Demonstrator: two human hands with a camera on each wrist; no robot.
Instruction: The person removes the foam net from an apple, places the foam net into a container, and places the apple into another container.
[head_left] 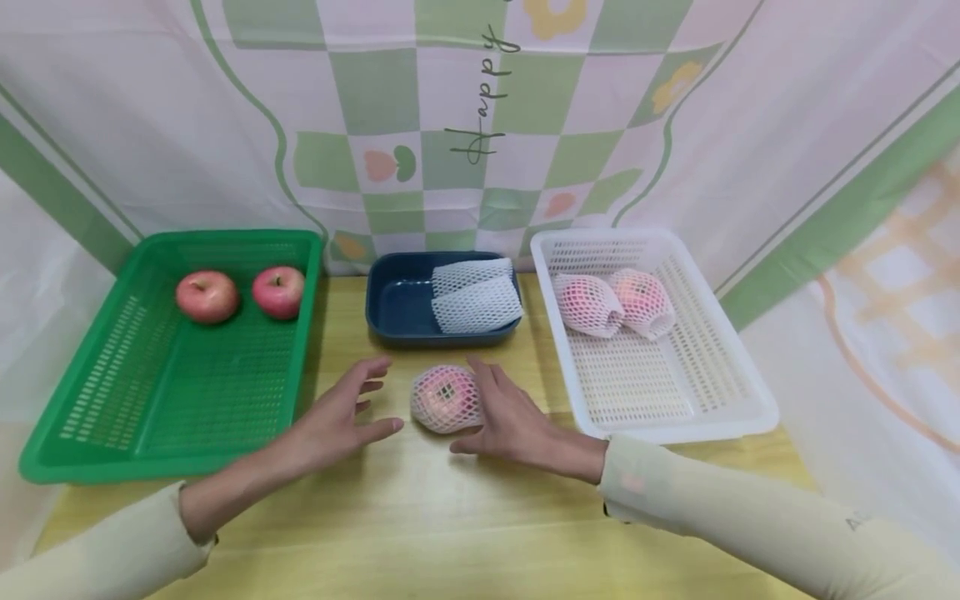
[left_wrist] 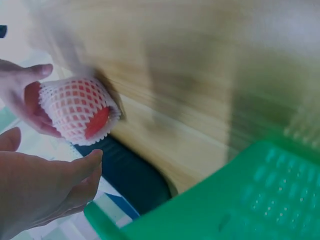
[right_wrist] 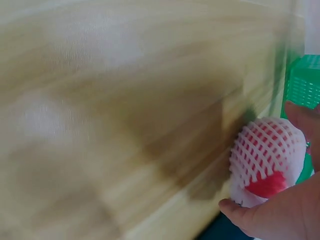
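Observation:
An apple in a white foam net sleeve is near the middle of the table, in front of the blue tray. My right hand grips it from the right, thumb on the near side and fingers on the far side. In the left wrist view, red skin shows through the open end of the foam net sleeve. My left hand stands to the left of the apple, fingers spread and apart from it. In the right wrist view, the netted apple sits between the right thumb and fingers.
A green basket at left holds two bare apples. Behind the hands, a blue tray carries flat foam net sleeves. At right, a white basket holds two netted apples. A patterned cloth hangs behind.

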